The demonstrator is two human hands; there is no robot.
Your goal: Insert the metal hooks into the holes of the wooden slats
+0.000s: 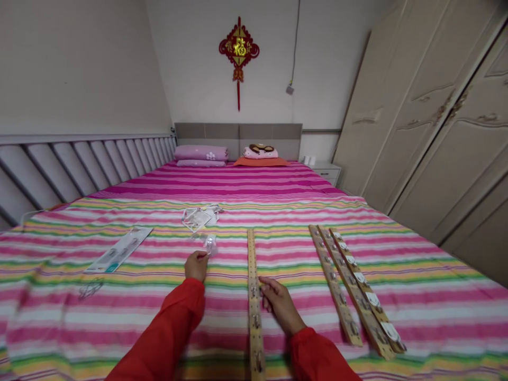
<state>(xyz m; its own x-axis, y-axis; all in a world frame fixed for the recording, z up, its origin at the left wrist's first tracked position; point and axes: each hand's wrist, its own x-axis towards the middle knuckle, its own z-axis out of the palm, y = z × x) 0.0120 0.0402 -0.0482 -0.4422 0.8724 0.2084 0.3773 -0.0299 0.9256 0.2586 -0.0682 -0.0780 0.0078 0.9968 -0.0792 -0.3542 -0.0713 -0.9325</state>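
Note:
A long wooden strip with holes and several metal fittings (pixel 253 296) lies lengthwise on the striped bedsheet (pixel 119 307) in front of me. My right hand (pixel 280 304) rests beside it on its right, fingertips pinched at a fitting on the strip. My left hand (pixel 196 264) is closed on a small clear plastic bag (pixel 210 244) just left of the strip's far end. Both arms wear red sleeves.
Three more wooden strips with fittings (pixel 353 288) lie side by side at the right. A flat package (pixel 119 248) and a small wire piece (pixel 90 289) lie at the left, clear wrappers (pixel 198 217) further back. Pillows (pixel 201 153), headboard, wardrobe (pixel 436 121) at the right.

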